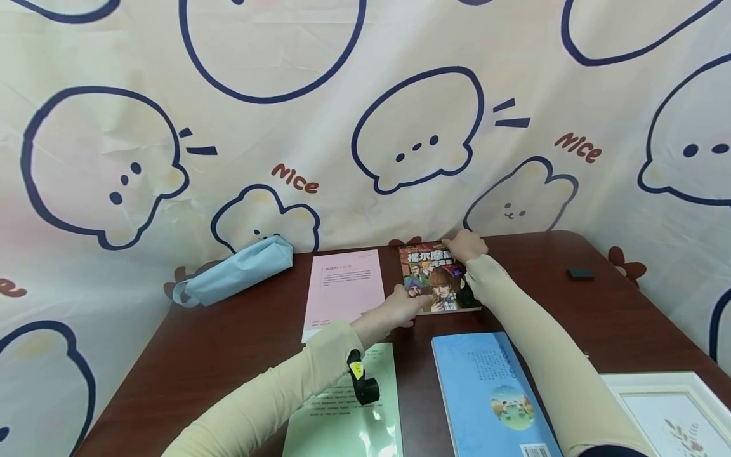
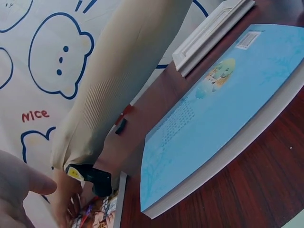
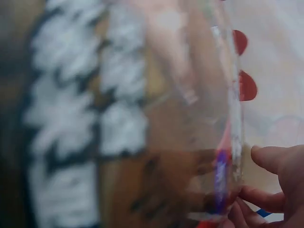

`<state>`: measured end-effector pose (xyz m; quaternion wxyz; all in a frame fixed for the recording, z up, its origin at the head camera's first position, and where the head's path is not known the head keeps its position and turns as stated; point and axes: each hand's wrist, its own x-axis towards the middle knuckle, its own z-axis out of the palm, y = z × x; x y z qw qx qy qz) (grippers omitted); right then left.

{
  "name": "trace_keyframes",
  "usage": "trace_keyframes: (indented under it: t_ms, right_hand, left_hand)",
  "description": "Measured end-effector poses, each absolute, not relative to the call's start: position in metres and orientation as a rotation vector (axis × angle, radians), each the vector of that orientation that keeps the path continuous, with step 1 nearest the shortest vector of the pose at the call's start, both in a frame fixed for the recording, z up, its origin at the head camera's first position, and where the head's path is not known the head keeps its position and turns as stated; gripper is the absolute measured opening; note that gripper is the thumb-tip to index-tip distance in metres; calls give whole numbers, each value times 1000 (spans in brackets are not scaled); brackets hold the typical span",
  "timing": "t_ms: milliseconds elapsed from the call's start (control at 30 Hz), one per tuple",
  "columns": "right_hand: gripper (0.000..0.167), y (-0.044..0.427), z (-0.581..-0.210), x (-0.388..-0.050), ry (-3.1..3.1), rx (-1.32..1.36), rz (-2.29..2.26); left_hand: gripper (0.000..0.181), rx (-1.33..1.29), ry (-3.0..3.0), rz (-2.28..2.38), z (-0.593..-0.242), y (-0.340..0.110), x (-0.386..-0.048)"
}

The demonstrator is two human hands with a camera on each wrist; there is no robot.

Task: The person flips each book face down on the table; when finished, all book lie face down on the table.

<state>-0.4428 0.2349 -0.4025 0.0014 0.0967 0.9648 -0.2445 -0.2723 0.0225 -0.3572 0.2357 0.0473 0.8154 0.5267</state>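
A comic-style book [image 1: 436, 273] with a colourful illustrated cover lies near the back of the dark table. My left hand [image 1: 394, 308] is at its lower left corner, thumb stretched over the cover. The left wrist view shows that thumb [image 2: 40, 183] straight, with nothing between it and the palm. At the far right corner of the book is my right hand [image 1: 467, 245]. Close up in the right wrist view, fingertips of the right hand [image 3: 280, 185] touch the glossy book's edge [image 3: 235, 118], while the thumb stands slightly off it. The cover is blurred there.
Left of the comic book lies a pink book [image 1: 345, 289], with a light blue pouch [image 1: 237, 271] beyond. A green book [image 1: 371, 400] and a thick blue book [image 1: 485, 387] lie nearer. A white frame [image 1: 657, 381] and a small black object [image 1: 580, 273] are on the right.
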Motion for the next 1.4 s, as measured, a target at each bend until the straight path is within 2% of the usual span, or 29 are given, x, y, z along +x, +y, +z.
trace_keyframes:
  t_ms: [267,633,867,1400]
  right_hand:
    - [46,240,-404,-447,3020,260,-825]
    - [51,238,-402,-444,3004,232,-764]
    - [43,237,-396,-450,2889,172,-1010]
    - [48,242,-396,-443,2681,32,-1357]
  left_hand:
    - [88,88,2225,1468,-357,25,-274]
    - [90,89,2265,1376,-358,29,-268]
    - [90,80,2211,1435,-358,28,-271]
    - [90,88,2268,1398,-356,24,-270]
